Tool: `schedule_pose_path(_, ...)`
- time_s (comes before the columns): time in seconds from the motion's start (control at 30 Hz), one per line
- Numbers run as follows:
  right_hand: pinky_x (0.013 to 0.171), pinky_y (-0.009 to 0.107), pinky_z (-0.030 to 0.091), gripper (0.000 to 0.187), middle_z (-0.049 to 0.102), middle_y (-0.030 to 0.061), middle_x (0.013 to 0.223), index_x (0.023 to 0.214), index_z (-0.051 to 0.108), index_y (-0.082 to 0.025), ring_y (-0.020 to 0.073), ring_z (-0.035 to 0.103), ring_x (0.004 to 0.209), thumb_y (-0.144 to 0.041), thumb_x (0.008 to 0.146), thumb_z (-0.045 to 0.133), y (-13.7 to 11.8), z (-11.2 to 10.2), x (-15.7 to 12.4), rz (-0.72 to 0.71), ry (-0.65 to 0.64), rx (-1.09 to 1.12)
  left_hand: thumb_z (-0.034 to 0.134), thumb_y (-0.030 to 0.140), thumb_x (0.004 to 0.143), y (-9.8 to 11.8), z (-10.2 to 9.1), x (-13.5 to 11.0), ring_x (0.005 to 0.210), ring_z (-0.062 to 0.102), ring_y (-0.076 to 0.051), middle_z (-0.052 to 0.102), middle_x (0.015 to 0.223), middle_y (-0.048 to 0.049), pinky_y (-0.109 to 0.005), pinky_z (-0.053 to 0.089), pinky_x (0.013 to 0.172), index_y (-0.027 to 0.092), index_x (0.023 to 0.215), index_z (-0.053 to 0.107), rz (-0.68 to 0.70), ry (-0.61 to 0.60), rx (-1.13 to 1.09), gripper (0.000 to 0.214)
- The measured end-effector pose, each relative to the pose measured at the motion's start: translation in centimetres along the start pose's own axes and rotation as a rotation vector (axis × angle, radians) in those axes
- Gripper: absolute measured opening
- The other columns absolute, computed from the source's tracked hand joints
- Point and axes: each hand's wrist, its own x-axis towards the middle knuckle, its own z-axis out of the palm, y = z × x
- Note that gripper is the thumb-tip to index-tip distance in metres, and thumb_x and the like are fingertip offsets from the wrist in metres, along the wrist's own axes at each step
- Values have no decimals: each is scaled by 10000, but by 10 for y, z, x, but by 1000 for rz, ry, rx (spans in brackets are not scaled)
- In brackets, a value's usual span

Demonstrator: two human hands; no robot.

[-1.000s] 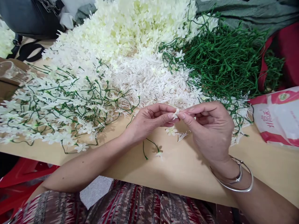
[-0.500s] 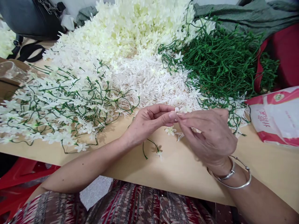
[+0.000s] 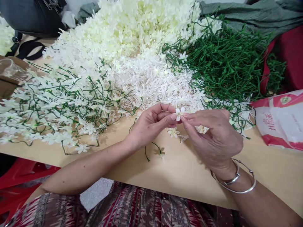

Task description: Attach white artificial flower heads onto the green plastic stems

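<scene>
A small white artificial flower is pinched between the fingertips of both hands above the table. My left hand comes in from the left, thumb and forefinger closed on one side of it. From the right, my right hand grips its other edge, with two silver bangles on the wrist. Just below the fingers, a loose flower lies on the table. A short green stem with a small white tip rests nearer me. Whether another part is hidden in my fingers, I cannot tell.
Piled white flowers fill the back, white stamen pieces the middle. Green stems heap at right, stemmed flowers at left. A red-and-white packet, a black bag and a clear cup stand around.
The flower between my fingertips has turned so that its open petals now show, where only a small white bit showed before. Both hands stay in nearly the same place.
</scene>
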Motion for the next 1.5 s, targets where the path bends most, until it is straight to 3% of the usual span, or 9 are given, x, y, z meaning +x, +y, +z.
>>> schedule_pose_path(0.17,730,389,554,228,814,-40,845,891,667,-270,204,799,774,-104,865,822,0,4,-2,77,25,54,880,467,850,1,1,0,862,751,-132,784,923,-15,-281,606,888,170,990,710,69,25,73,370)
schedule_pose_path(0.43,769,423,560,283,806,-20,877,975,686,-329,228,785,826,-84,884,794,-1,2,-6,59,-75,13,861,466,870,0,-1,-2,900,767,-165,798,942,-47,-324,612,912,166,990,722,30,-10,82,351)
schedule_pose_path(0.6,726,376,565,233,703,31,1020,1047,700,-282,205,688,895,-231,869,841,6,6,0,293,0,197,854,502,870,0,-3,-2,891,748,-160,783,925,-47,-306,599,895,164,994,726,60,-26,121,382)
schedule_pose_path(0.73,758,368,591,176,676,67,1204,1009,736,-285,204,685,968,-277,873,848,17,3,5,424,-153,395,806,491,913,-1,-2,-3,861,711,-144,764,917,-46,-273,566,817,168,969,712,134,-37,230,341)
schedule_pose_path(0.93,901,419,610,109,722,37,1094,857,720,-293,221,722,1050,-256,914,805,22,1,4,357,-205,374,705,439,988,1,-1,-5,946,736,-166,763,1011,-64,-303,582,877,193,1064,667,130,-89,306,260)
schedule_pose_path(1.03,851,396,596,105,762,31,1013,883,689,-265,209,740,963,-286,936,777,23,1,2,475,-156,392,683,415,1010,9,-2,-5,1089,757,-200,778,1087,-75,-339,584,985,211,1130,614,133,-79,299,246)
schedule_pose_path(1.17,709,318,530,130,744,-10,845,867,681,-235,156,688,748,-289,914,790,26,1,-1,545,-128,299,689,346,1008,26,-7,-2,1159,741,-189,771,1216,-97,-319,569,1046,199,1118,597,272,70,303,205)
schedule_pose_path(1.37,638,282,508,124,711,-17,765,817,697,-233,147,635,681,-268,917,762,20,4,1,532,-229,363,640,240,983,45,-18,25,980,727,-171,766,1155,-80,-293,566,841,180,1123,664,382,128,800,155)
schedule_pose_path(1.5,566,258,483,122,707,-18,746,825,714,-236,137,605,629,-289,931,746,13,5,2,531,-274,451,590,141,960,43,-27,57,1002,689,-205,733,1189,-104,-345,523,855,181,1089,682,546,107,1225,163)
